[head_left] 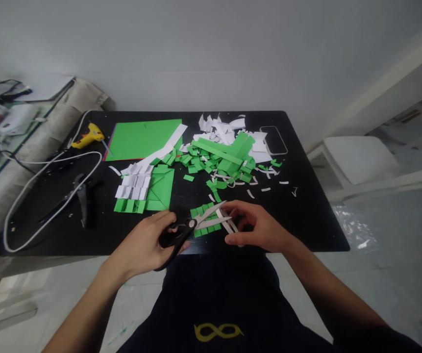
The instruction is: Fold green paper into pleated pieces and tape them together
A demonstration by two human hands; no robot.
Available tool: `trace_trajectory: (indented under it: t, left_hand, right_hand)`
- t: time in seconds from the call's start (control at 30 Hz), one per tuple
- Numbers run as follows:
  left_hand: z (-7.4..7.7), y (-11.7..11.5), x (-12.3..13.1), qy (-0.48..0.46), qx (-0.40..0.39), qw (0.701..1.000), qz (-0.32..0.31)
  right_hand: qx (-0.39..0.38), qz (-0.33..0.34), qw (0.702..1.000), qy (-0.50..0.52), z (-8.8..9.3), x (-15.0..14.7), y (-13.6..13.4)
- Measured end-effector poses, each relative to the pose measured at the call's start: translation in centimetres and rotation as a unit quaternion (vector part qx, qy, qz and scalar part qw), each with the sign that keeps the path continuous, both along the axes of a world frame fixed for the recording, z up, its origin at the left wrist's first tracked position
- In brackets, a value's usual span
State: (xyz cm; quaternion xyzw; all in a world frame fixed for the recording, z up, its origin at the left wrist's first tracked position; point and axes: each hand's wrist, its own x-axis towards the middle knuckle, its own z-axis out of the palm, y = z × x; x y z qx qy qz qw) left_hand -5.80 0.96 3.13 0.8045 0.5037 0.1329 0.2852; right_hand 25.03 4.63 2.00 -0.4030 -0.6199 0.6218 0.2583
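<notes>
My left hand (151, 242) is closed around the black handles of a pair of scissors (192, 223). The blades are spread apart and point to the right, their tips by a narrow roll of white tape (226, 221). My right hand (257, 225) grips that roll between thumb and fingers; part of it is hidden by the fingers. Under the blades lies a small piece of green paper (207, 229) marked off in squares. Beyond my left hand is a folded green paper piece (161, 189), partly covered by white and green paper tabs (134, 187).
Green paper pieces (229, 157) and white scraps (220, 128) are heaped at the back. Green sheets (140, 139) lie back left, near a yellow glue gun (88, 136). A white cable (8, 225) loops around black-handled pliers (82, 198). A phone-shaped clear case (274, 140) lies right.
</notes>
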Motion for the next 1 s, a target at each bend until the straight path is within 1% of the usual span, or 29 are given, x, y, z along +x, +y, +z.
trace_trajectory:
  t: [0.13, 0.23, 0.33, 0.57, 0.67, 0.8, 0.9, 1.0]
  left_hand:
    - [0.3, 0.0, -0.1, -0.01, -0.01, 1.0, -0.007]
    - [0.3, 0.0, -0.2, -0.019, -0.001, 1.0, -0.001]
    - [0.3, -0.1, -0.2, -0.016, 0.01, 1.0, 0.005]
    - [-0.3, -0.3, -0.3, 0.045, 0.058, 0.996, 0.043]
    - [-0.7, -0.1, -0.3, 0.079, 0.079, 0.992, 0.064]
    - [-1.0, 0.1, -0.5, 0.111, 0.087, 0.987, 0.08]
    - [-1.0, 0.2, -0.9, 0.111, 0.074, 0.987, 0.09]
    - [-1.0, 0.1, -1.4, 0.089, 0.024, 0.993, 0.07]
  right_hand:
    - [0.006, 0.005, 1.0, -0.007, 0.1, 0.0, 0.0]
    - [0.02, 0.003, 1.0, -0.009, 0.1, 0.0, 0.1]
    - [0.012, 0.004, 1.0, -0.006, 0.0, 0.0, 0.1]
    - [0.015, -0.003, 1.0, 0.0, -0.4, -0.1, -0.3]
    - [0.017, 0.017, 1.0, 0.002, -0.1, -0.1, -0.5]
    - [0.001, 0.045, 0.999, -0.004, 0.7, -0.2, -0.5]
    - [-0.013, 0.057, 0.998, 0.004, 0.8, -0.2, -0.5]
    - [-0.008, 0.041, 0.999, 0.019, 0.3, -0.2, -0.5]
